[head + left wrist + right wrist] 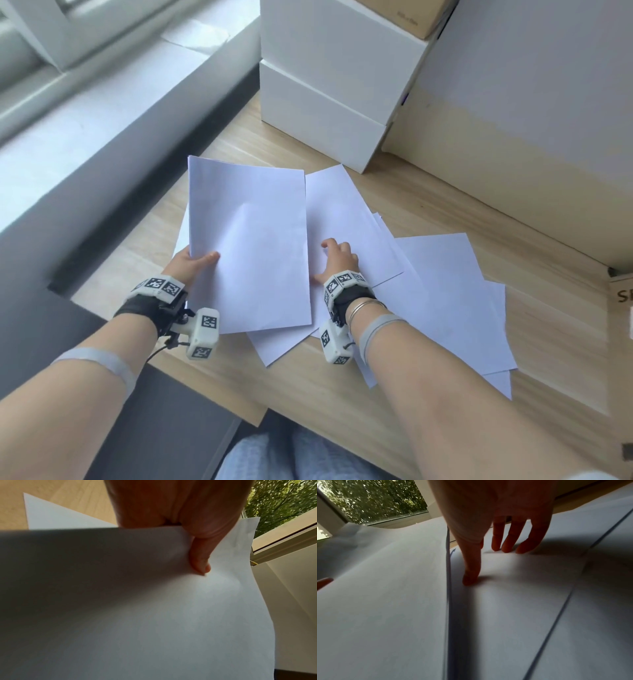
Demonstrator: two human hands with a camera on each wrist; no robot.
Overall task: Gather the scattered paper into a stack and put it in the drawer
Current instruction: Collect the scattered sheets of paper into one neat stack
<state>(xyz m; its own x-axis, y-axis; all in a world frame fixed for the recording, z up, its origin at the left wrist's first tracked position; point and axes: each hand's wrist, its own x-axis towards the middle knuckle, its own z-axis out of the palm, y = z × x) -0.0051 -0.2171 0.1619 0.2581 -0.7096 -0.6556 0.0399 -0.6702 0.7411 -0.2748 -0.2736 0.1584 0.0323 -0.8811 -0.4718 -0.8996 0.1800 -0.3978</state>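
The person's left hand [191, 263] pinches a thin gathered sheaf of white paper sheets [250, 246] at its near left edge, thumb on top and the other fingers hidden beneath. Just right of that thumb, the right hand [337, 260] lies with fingers straight, its fingertips [506, 549] pressing a loose white sheet [346, 212]. Further overlapping white sheets [455, 301] fan out beyond the right wrist across the light wooden desk [342, 394]. Gathering seems only partly done; no drawer is visible.
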